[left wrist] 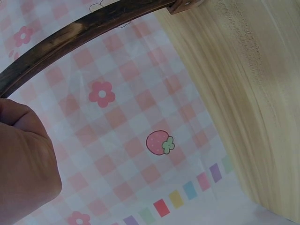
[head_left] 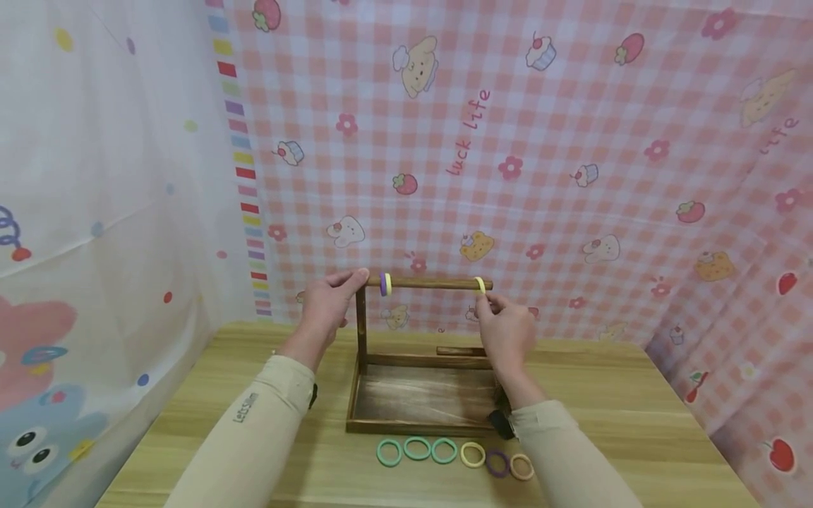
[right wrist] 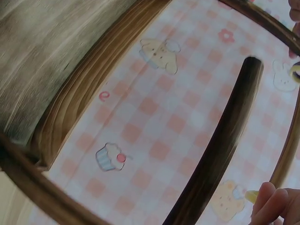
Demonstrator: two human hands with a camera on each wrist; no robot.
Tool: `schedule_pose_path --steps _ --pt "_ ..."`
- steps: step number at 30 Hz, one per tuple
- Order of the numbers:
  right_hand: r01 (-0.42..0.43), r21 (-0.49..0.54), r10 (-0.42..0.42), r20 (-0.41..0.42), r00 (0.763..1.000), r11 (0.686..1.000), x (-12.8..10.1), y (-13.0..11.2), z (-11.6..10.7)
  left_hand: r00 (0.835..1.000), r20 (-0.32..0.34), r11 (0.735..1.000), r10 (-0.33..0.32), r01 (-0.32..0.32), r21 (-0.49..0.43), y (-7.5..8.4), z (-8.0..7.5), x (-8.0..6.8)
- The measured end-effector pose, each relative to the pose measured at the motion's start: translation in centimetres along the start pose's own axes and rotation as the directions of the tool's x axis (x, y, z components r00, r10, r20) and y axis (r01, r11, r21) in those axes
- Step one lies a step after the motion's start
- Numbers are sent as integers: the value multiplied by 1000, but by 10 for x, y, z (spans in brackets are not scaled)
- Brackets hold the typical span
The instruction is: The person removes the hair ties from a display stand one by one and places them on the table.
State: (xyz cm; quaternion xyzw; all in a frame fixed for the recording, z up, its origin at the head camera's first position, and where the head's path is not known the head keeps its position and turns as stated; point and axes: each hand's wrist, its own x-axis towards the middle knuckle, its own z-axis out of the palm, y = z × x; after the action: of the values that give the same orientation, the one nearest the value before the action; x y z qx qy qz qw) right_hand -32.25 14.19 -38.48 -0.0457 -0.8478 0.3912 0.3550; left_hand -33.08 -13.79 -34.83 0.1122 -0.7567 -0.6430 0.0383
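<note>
A light wooden tabletop point(head_left: 635, 423) with a plain grain fills the lower part of the head view. Behind it and to the right hangs a pink checked cloth point(head_left: 571, 141) printed with cupcakes, strawberries, flowers and the words "luck life"; at the left of the frame a pale sheet point(head_left: 95, 212) with coloured dots and cartoon shapes takes over, edged by a strip of coloured bars.

At lower centre stands a dark wooden rack point(head_left: 419, 398), a shallow tray with an upright post and a horizontal rod point(head_left: 432, 283) across the top. The left hand point(head_left: 330, 303) grips the left end of the rod, fingers curled over it. The right hand point(head_left: 504, 328) pinches a yellow ring point(head_left: 480, 285) that sits on the rod's right end. Near the left end two more rings point(head_left: 385, 284), purple and yellow, hang on the rod side by side.

On the tabletop just in front of the tray lies a row of loose rings point(head_left: 454, 455): three green, one yellow, one purple, one orange, left to right.
</note>
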Motion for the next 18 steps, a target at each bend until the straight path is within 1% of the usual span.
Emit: schedule_pose_path --steps 3,6,10,13,15,18 --pt "-25 18 25 -15 1000 1000 3 5 -5 1000 0 1000 -3 3 2 0 -1 0" --pt "-59 35 59 -11 998 998 6 12 -11 1000 -2 1000 -7 7 4 0 0 0" --pt "-65 40 64 15 998 997 8 21 -18 1000 -2 1000 -9 9 2 -1 -1 0" --pt "-41 57 38 64 997 998 5 26 -23 1000 5 1000 -9 9 -2 -1 -1 1" --pt "-14 101 2 117 993 995 0 28 -26 1000 9 1000 -9 9 -2 -1 -1 2" --pt "5 179 -46 229 972 984 -10 29 -30 1000 7 1000 -11 11 0 -1 -1 2"
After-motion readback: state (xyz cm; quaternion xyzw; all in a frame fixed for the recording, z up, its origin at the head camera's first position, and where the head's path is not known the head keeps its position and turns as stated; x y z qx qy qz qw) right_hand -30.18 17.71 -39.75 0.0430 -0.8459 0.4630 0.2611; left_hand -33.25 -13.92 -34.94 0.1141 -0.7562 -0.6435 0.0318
